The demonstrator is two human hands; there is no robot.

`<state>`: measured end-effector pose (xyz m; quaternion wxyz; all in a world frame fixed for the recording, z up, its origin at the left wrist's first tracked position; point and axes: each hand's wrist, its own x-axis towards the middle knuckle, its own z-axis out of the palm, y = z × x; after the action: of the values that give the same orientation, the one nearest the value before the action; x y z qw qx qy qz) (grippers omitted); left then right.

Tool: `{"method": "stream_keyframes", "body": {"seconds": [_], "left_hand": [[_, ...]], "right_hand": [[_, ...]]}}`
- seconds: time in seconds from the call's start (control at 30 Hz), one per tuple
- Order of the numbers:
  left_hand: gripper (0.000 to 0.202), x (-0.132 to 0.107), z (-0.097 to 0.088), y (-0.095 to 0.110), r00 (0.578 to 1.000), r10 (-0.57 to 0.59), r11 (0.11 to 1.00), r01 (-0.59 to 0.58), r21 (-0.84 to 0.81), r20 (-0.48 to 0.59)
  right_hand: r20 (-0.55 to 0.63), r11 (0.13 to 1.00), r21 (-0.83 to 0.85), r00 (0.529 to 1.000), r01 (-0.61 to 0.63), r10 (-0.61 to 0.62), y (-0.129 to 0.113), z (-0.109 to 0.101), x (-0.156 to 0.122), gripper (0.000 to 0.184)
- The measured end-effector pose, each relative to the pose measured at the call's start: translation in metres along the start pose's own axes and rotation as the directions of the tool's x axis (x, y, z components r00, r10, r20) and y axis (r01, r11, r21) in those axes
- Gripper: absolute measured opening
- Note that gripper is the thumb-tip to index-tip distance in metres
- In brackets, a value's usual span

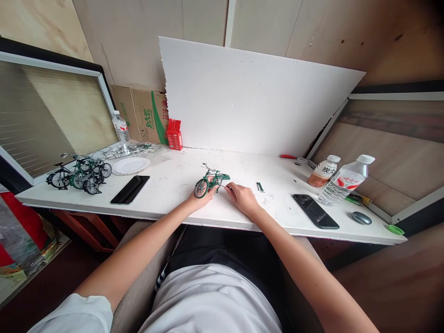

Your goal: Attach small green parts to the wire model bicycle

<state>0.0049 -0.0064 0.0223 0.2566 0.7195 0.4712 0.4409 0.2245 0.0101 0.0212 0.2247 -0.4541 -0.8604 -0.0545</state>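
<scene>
A small green model bicycle (210, 181) is held just above the white table (173, 206), its front wheel to the left. My left hand (204, 198) grips it from behind and below, with most of the fingers hidden by the frame and wheels. My right hand (240, 196) is at the bicycle's rear wheel, thumb and forefinger pinched together; a thin dark piece seems to stick out of the pinch, too small to name. To the right of that hand a small green part (260, 187) lies on the table.
Several finished-looking model bicycles (81, 173) stand at the left, near white plates (131, 165) and a black phone (130, 189). On the right are another phone (315, 211), two bottles (347, 179) (324, 171) and a mouse (361, 218). A white board (256, 97) leans behind.
</scene>
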Motion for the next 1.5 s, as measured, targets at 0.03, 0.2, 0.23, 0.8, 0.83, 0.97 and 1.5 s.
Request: {"method": "stream_keyframes", "body": {"seconds": [0.03,0.2,0.23,0.8,0.83,0.97,1.5], "left_hand": [[0.031,0.0,0.0,0.0,1.0,-0.011,1.0,0.011,-0.002,0.001],[0.027,-0.001,0.0,0.0,0.999,-0.048,0.999,0.048,-0.014,0.016],[0.026,-0.001,0.0,0.0,0.999,-0.043,0.999,0.043,-0.007,0.023],[0.035,-0.004,0.0,-0.004,0.998,0.005,1.0,-0.004,-0.013,0.056],[0.035,-0.004,0.0,-0.006,0.999,0.001,1.0,0.0,-0.009,0.054],[0.034,-0.005,0.0,-0.01,0.998,-0.035,0.999,0.035,-0.001,0.057],[0.033,-0.007,-0.001,-0.008,0.997,-0.008,0.999,0.011,-0.036,0.075]], "right_hand": [[0.003,1.0,-0.007,1.0,0.002,-0.002,0.0,0.0,0.0,0.034],[0.04,0.999,-0.035,0.999,0.026,-0.025,0.001,-0.002,0.0,0.04],[0.053,0.999,-0.031,0.998,0.022,-0.02,0.001,-0.004,-0.001,0.04],[0.104,1.0,0.031,0.995,0.001,-0.004,-0.004,-0.007,-0.004,0.032],[0.111,0.999,0.032,0.994,0.002,-0.006,-0.003,-0.008,-0.004,0.033],[0.119,0.999,0.039,0.993,0.013,-0.018,-0.003,-0.01,-0.005,0.034],[0.057,0.913,0.408,0.998,-0.015,-0.009,0.004,-0.002,-0.005,0.044]]}}
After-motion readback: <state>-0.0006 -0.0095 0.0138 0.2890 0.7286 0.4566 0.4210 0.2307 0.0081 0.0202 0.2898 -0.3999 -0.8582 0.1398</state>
